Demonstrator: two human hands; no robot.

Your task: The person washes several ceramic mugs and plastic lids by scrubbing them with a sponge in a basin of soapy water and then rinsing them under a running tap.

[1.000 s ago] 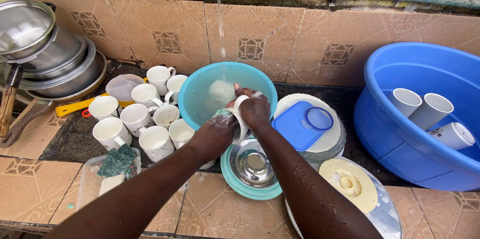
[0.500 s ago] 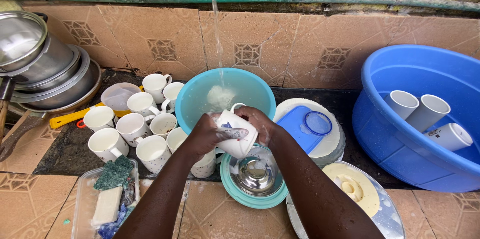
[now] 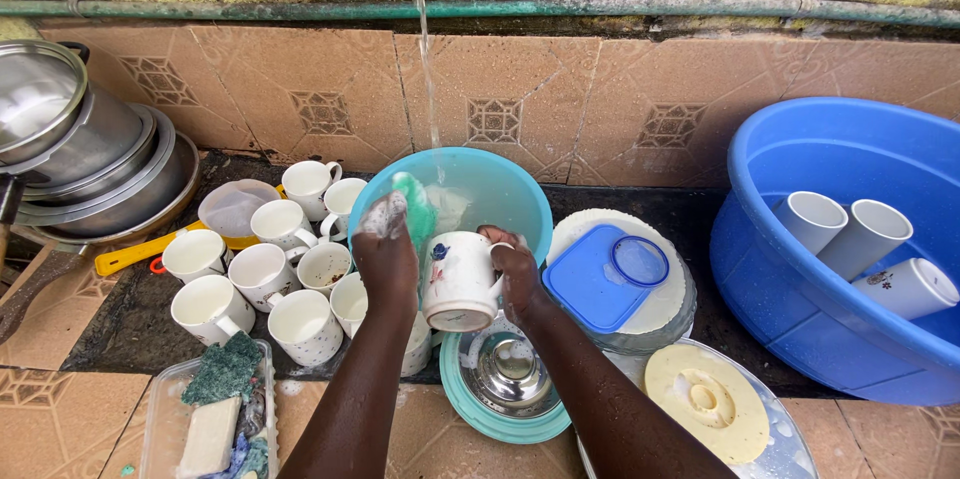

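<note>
While water streams ahead, my right hand (image 3: 520, 277) grips one white mug (image 3: 460, 281); my left hand (image 3: 388, 257) clutches a soapy green sponge (image 3: 412, 207) beside it, above a teal basin (image 3: 500, 194).

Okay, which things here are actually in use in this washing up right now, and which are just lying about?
In use:
right hand holding white mug
left hand holding soapy green sponge
teal basin under the water stream

Lying about:
blue tub with three cups
steel pots
blue container lid
yellow-handled utensil
</note>
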